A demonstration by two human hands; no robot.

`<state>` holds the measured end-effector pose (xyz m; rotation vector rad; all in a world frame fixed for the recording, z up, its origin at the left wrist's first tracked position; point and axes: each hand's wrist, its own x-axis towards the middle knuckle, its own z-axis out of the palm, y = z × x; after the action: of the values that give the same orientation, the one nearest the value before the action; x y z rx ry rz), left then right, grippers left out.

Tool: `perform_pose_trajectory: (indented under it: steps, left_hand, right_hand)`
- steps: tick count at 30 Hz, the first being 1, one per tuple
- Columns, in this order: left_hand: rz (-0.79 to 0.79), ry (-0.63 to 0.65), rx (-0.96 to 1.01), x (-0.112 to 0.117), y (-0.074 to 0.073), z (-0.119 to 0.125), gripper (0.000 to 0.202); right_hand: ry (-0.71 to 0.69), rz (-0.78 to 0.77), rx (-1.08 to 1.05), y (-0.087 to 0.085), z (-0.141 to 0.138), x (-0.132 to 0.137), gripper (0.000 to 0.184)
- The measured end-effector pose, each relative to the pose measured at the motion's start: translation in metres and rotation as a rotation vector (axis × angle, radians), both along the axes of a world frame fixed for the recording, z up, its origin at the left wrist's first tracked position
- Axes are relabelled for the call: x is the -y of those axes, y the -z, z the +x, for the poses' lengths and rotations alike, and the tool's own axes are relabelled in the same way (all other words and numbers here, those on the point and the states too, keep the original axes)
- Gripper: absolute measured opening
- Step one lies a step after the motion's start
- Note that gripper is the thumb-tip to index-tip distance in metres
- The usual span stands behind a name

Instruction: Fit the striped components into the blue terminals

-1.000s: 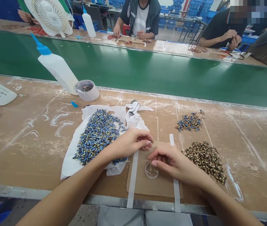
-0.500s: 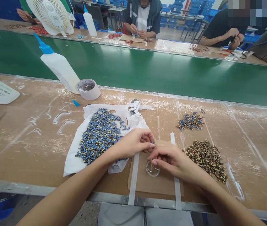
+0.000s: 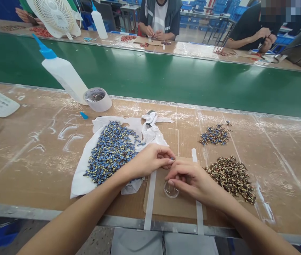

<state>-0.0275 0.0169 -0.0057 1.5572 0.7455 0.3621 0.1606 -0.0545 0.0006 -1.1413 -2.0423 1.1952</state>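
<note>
Between the thumb and fingertips of my left hand [image 3: 153, 158] is a small blue piece [image 3: 172, 159], mostly covered. My right hand [image 3: 191, 176] touches or nearly touches the left fingertips, its own fingers closed in a pinch; what they hold is hidden. Just under the right fingers stands a small clear round dish [image 3: 171, 196] on a cardboard sheet [image 3: 175, 209] taped to the table. Left of my hands, a pile of small blue-and-yellow pieces [image 3: 110, 152] lies on white paper [image 3: 80, 182]. To the right is a heap of brown-and-cream pieces [image 3: 232, 179].
A smaller cluster of blue-and-brown pieces [image 3: 214, 135] lies farther back. At the back left are a blue-tipped squeeze bottle [image 3: 65, 76], a tape roll [image 3: 101, 104] and a blue cap [image 3: 84, 115]. Beyond runs a green belt [image 3: 140, 76], with people working on its far side.
The right fingers have turned slightly, and the thin pin-like tip seen below them over the dish no longer shows. The left hand still pinches the blue piece. The view has shifted slightly.
</note>
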Motion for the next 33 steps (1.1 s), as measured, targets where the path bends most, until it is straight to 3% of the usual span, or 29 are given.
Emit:
perform_pose_trajectory:
  steps: [5, 12, 16, 19, 25, 33]
  left_hand:
    - [0.033, -0.031, 0.015, 0.000, -0.001, 0.000, 0.013]
    - [-0.038, -0.107, 0.019, 0.000, -0.003, 0.003, 0.011]
    - [-0.042, -0.118, 0.017, 0.002, -0.001, 0.006, 0.011]
    - [-0.055, -0.128, 0.013, 0.004, 0.002, 0.007, 0.012]
    - [-0.078, -0.099, -0.003, 0.007, 0.005, 0.009, 0.012]
    - [-0.061, -0.093, -0.030, 0.008, 0.004, 0.011, 0.009]
  right_hand:
    - [-0.017, -0.046, -0.010, -0.004, 0.009, -0.002, 0.007]
    - [-0.034, -0.137, -0.032, -0.009, 0.012, -0.003, 0.013]
    - [0.029, -0.252, -0.178, -0.007, 0.013, -0.003, 0.015]
    - [0.179, -0.300, -0.260, -0.007, 0.017, -0.003, 0.013]
    - [0.625, 0.014, -0.323, -0.005, 0.020, -0.002, 0.008]
    - [0.661, 0.194, -0.162, 0.004, 0.013, -0.001, 0.009]
